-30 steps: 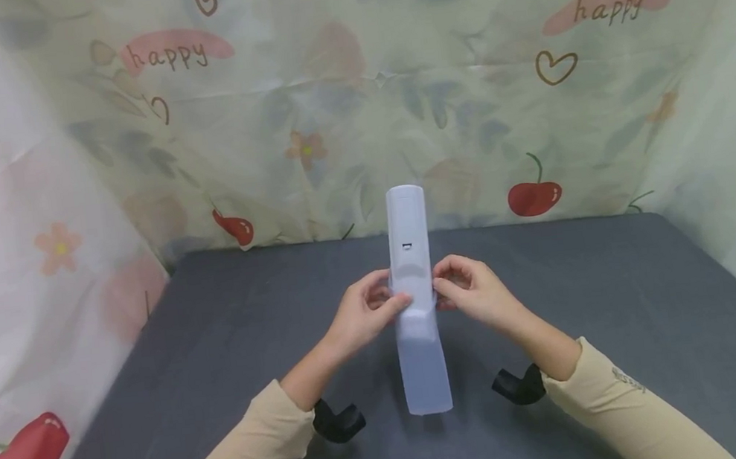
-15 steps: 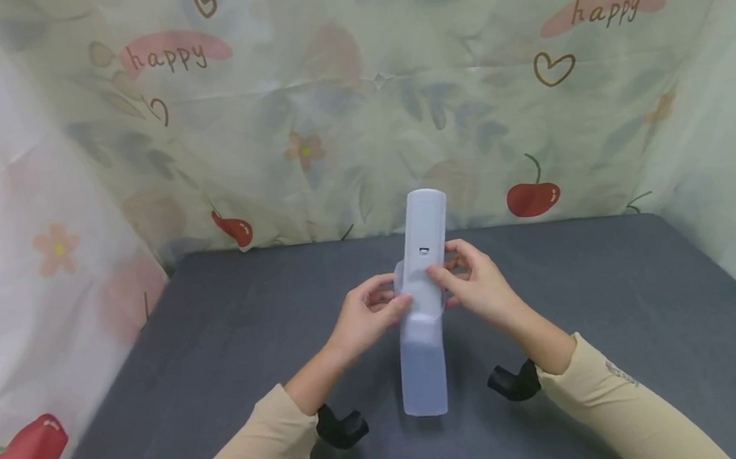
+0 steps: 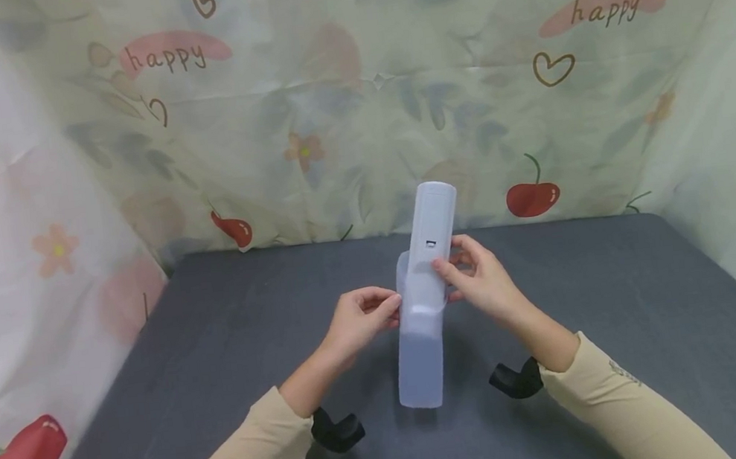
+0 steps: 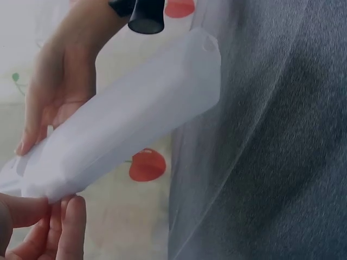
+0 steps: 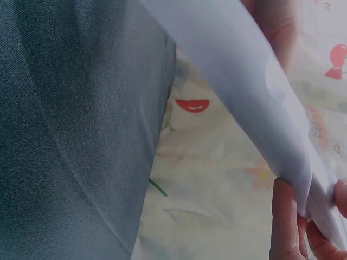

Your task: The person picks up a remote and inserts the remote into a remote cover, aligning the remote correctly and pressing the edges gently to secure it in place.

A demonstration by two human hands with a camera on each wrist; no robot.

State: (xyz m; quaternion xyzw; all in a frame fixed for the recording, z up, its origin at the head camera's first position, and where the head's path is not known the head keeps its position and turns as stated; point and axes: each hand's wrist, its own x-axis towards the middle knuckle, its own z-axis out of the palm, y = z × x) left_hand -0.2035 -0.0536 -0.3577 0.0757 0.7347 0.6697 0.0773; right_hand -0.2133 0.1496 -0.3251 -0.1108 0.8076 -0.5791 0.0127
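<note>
A long white plastic device (image 3: 431, 226) with a small dark port stands tilted above the table, its top leaning right. Its lower end meets a frosted, translucent plastic sleeve-like part (image 3: 421, 370), whose rounded edge shows on the left. My left hand (image 3: 359, 320) pinches the sleeve's left edge between thumb and fingers; the left wrist view shows these fingers (image 4: 73, 222) against its side. My right hand (image 3: 484, 277) grips the device from the right, thumb on the front face and fingers behind. What joins the two parts cannot be made out.
A dark grey cloth-covered table (image 3: 247, 294) lies beneath. Patterned curtains (image 3: 355, 111) enclose the back and both sides. A black wrist mount (image 3: 338, 431) hangs below the left forearm, another black mount (image 3: 517, 380) below the right.
The device has tilted from upright to lean right. My right hand has shifted up, its thumb now on the front face. My left thumb has slid from the front to the left edge.
</note>
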